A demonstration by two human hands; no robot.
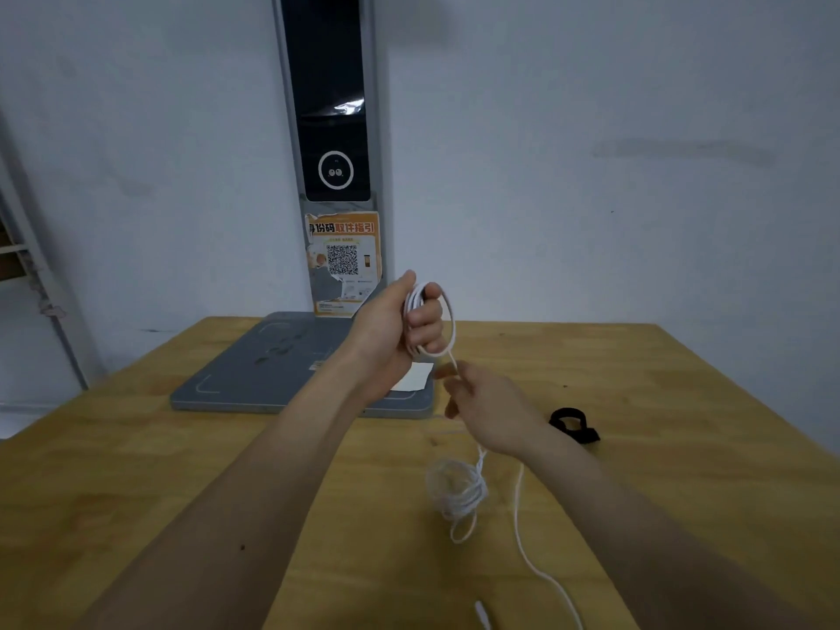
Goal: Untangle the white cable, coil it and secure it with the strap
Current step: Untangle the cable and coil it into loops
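Observation:
My left hand (402, 327) is raised above the table and grips several loops of the white cable (443, 320) wound round its fingers. From that coil the cable runs down to my right hand (488, 409), which pinches the strand just below and to the right. Beneath my right hand a tangled bunch of the same cable (457, 491) hangs blurred over the wooden table (659, 470). A loose strand trails toward the near edge, where a white plug end (482, 617) lies. The black strap (573, 424) lies on the table to the right of my right hand.
A flat grey base plate (254, 370) with a white paper slip (416, 377) sits at the table's back centre. From it rises a tall grey post with a dark screen (334, 129) and an orange QR sticker (345, 261). A white wall stands behind.

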